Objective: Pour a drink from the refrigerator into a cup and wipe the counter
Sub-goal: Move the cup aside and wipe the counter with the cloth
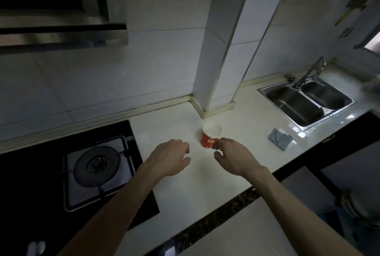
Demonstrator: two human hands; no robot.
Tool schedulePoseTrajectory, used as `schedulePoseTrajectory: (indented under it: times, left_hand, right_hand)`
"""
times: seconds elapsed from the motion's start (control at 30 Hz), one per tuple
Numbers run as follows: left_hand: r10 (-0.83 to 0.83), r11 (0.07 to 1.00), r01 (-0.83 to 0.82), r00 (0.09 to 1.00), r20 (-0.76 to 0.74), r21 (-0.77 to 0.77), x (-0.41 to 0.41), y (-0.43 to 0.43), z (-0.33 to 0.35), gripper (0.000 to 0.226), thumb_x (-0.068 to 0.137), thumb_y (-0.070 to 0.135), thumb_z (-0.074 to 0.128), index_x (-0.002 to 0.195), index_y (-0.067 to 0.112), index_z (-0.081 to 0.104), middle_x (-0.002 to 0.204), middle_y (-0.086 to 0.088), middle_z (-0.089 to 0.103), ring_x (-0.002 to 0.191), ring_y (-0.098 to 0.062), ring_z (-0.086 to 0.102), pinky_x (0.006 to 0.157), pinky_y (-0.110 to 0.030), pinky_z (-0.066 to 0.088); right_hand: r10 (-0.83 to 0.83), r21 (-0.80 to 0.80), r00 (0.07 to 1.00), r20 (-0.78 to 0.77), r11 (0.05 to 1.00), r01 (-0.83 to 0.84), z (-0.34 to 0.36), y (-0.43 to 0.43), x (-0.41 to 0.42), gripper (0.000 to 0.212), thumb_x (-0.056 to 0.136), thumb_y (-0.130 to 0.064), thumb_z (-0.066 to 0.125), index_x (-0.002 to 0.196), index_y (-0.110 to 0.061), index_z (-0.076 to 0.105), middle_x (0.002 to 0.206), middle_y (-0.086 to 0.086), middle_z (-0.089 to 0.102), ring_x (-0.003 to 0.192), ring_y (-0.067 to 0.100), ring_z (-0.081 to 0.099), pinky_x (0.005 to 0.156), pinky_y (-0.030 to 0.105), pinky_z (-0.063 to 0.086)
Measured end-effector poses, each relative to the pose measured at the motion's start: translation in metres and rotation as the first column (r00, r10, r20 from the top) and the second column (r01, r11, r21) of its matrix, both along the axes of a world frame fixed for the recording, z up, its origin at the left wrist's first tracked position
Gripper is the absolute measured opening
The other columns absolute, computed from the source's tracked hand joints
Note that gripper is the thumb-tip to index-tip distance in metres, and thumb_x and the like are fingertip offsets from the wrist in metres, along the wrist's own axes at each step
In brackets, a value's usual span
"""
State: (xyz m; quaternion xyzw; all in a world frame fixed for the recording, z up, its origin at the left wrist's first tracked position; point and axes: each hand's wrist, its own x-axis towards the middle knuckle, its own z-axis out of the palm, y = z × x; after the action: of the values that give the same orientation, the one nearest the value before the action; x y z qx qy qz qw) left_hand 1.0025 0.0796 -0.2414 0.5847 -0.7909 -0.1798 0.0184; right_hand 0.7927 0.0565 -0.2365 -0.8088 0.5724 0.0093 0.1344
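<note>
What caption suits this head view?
Two bare hands, left and right, near a red cup on a kitchen counter.

This is a home kitchen, dimly lit. A black glass gas hob (67,173) with a round burner and metal pan support is set into the pale stone table (205,177), and a steel extractor hood (61,35) hangs above it. To the right a stainless double-bowl sink (306,101) with a swivel tap (312,70) is sunk into the same top. White wall tiles (154,70) cover the walls and a boxed-in column (218,50). A folded grey cloth (280,139) lies near the sink, and a red paper cup (211,136) stands upright near the column.
</note>
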Motion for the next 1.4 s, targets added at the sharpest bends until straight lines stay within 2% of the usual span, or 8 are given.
schedulePoseTrajectory:
  times: [0.2,0.47,0.6,0.73,0.83,0.97,1.13,1.4]
  left_hand:
    - [-0.012,0.998,0.01,0.999,0.036,0.056,0.003,-0.031,-0.004,0.037,0.1,0.038,0.046,0.129,0.018,0.055,0.125,-0.001,0.058,0.114,-0.018,0.053,0.088,-0.03,0.042]
    - [0.045,0.989,-0.051,0.998,0.053,0.138,-0.015,-0.076,-0.023,0.038,0.1,0.038,0.048,0.13,0.017,0.055,0.126,-0.003,0.058,0.114,-0.019,0.054,0.087,-0.028,0.041]
    - [0.132,0.968,-0.14,0.99,0.056,0.208,-0.031,-0.1,-0.039,0.04,0.098,0.039,0.051,0.131,0.017,0.055,0.127,-0.004,0.059,0.113,-0.021,0.057,0.09,-0.032,0.045]
    - [0.244,0.929,-0.245,0.969,0.039,0.276,-0.055,-0.128,-0.051,0.041,0.096,0.036,0.053,0.131,0.014,0.055,0.129,-0.008,0.059,0.115,-0.025,0.057,0.092,-0.033,0.046]
    - [0.288,0.897,-0.276,0.957,0.015,0.346,-0.079,-0.144,-0.059,0.04,0.097,0.031,0.05,0.13,0.009,0.052,0.131,-0.012,0.058,0.116,-0.028,0.056,0.091,-0.034,0.046]
    - [0.408,0.859,-0.376,0.913,-0.021,0.347,-0.105,-0.155,-0.073,0.042,0.098,0.032,0.047,0.132,0.006,0.049,0.13,-0.014,0.059,0.114,-0.031,0.058,0.089,-0.036,0.047]
    - [0.49,0.817,-0.456,0.872,-0.008,0.352,-0.123,-0.154,-0.089,0.037,0.098,0.028,0.047,0.13,0.008,0.05,0.127,-0.013,0.056,0.108,-0.032,0.059,0.083,-0.037,0.048]
    - [0.61,0.751,-0.49,0.772,-0.179,0.443,-0.123,-0.153,-0.102,0.043,0.097,0.028,0.053,0.137,0.012,0.048,0.137,-0.01,0.053,0.118,-0.027,0.056,0.096,-0.038,0.048]
  right_hand:
    - [-0.031,0.06,1.0,0.001,0.998,0.031,-0.012,-0.027,-0.002,0.029,0.09,-0.024,0.047,0.115,-0.017,0.059,0.116,0.005,0.063,0.107,0.028,0.059,0.087,0.039,0.05]
    - [-0.019,0.115,0.997,-0.074,0.993,0.027,-0.037,-0.081,-0.021,0.035,0.092,-0.03,0.05,0.12,-0.011,0.053,0.121,0.009,0.058,0.109,0.029,0.056,0.088,0.041,0.049]
    - [0.003,0.084,0.998,-0.065,0.996,0.003,-0.051,-0.121,-0.031,0.058,0.088,-0.035,0.061,0.137,-0.012,0.042,0.133,0.009,0.048,0.119,0.028,0.049,0.094,0.039,0.048]
    - [0.084,0.097,0.996,-0.029,0.992,-0.081,-0.073,-0.159,-0.046,0.082,0.078,-0.042,0.073,0.143,-0.011,0.033,0.139,0.01,0.041,0.122,0.03,0.046,0.096,0.042,0.048]
    - [0.16,0.134,0.987,0.025,0.978,-0.161,-0.092,-0.178,-0.057,0.093,0.076,-0.043,0.074,0.147,-0.01,0.024,0.146,0.011,0.033,0.126,0.033,0.042,0.097,0.045,0.047]
    - [0.228,0.185,0.968,0.102,0.952,-0.244,-0.118,-0.188,-0.064,0.104,0.075,-0.036,0.077,0.151,-0.007,0.011,0.15,0.014,0.023,0.129,0.036,0.039,0.097,0.048,0.047]
    - [0.237,0.206,0.951,0.199,0.939,-0.277,-0.138,-0.194,-0.063,0.109,0.077,-0.029,0.078,0.153,-0.009,0.002,0.153,0.013,0.018,0.132,0.034,0.036,0.097,0.042,0.048]
    - [0.198,0.147,0.962,0.186,0.963,-0.226,-0.149,-0.194,-0.053,0.102,0.077,-0.027,0.078,0.152,-0.01,0.01,0.145,0.011,0.028,0.126,0.029,0.039,0.089,0.037,0.052]
